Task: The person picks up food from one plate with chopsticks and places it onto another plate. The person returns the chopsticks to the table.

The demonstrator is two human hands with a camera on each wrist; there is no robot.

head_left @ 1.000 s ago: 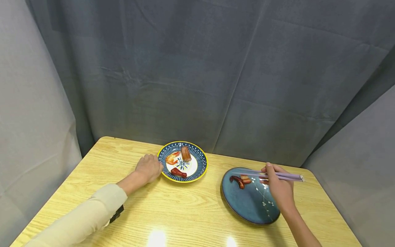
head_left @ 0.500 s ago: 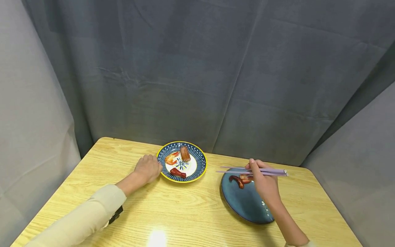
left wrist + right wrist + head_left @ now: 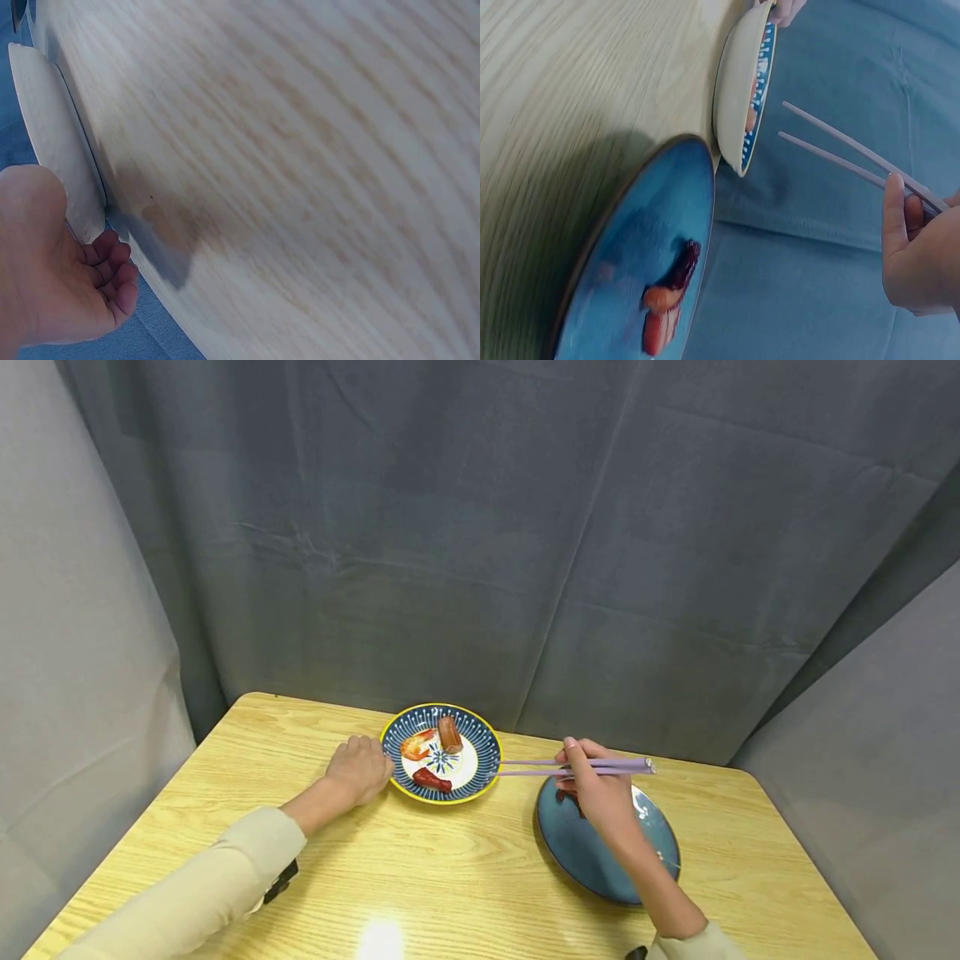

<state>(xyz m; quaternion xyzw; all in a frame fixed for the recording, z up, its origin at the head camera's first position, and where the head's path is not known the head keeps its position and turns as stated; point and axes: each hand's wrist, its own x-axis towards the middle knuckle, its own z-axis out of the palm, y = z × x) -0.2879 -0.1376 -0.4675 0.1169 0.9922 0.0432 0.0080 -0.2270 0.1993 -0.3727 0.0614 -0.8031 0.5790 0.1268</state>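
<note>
My left hand point(image 3: 360, 770) holds the left edge of a blue-and-white patterned dish point(image 3: 491, 739) with a yellow rim; in the left wrist view its fingers curl at the dish's edge. Inside the dish lie a brown chunk of food point(image 3: 450, 735), an orange-and-white piece point(image 3: 417, 745) and a dark red piece point(image 3: 432, 779). My right hand point(image 3: 600, 789) grips a pair of lilac chopsticks point(image 3: 855, 154), tips slightly apart with nothing between them. In the head view, those tips reach the dish's right rim. Below this hand is a dark blue plate point(image 3: 592, 852).
On the blue plate sit a dark curled piece point(image 3: 682, 264), an orange piece point(image 3: 660, 300) and a red-and-white striped piece point(image 3: 660, 330). The wooden table point(image 3: 450, 860) ends at a grey curtain point(image 3: 420, 568) behind both dishes.
The right hand has moved left with the chopsticks, from above the blue plate until their tips reach the patterned dish's right rim. The left hand stays at that dish's left edge.
</note>
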